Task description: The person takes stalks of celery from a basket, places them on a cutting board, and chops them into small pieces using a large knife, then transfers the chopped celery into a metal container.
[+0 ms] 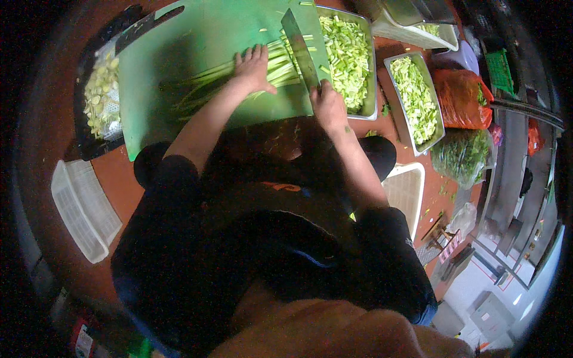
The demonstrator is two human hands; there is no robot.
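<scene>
A bunch of long green stalks (282,60), perhaps celery or garlic shoots, lies across a green cutting board (210,27). My left hand (254,71) rests over the bunch, its fingers spread on the stalks and its thumb towards me. My right hand (328,105) grips the handle of a long-bladed knife (299,49), which it mostly hides. The blade points away from me across the stalks' right end. Short cut pieces lie just right of the blade. Beside the board's right edge, a metal tray (373,80) holds many chopped green pieces (349,62).
Another metal tray (441,114) of chopped pieces stands farther right, near a red plastic bag (463,96) and a clear bag of greens (463,154). White plastic baskets (80,210) (418,188) sit on the red floor (107,179) at both sides. A black tray (83,116) with sliced pieces adjoins the board's left edge.
</scene>
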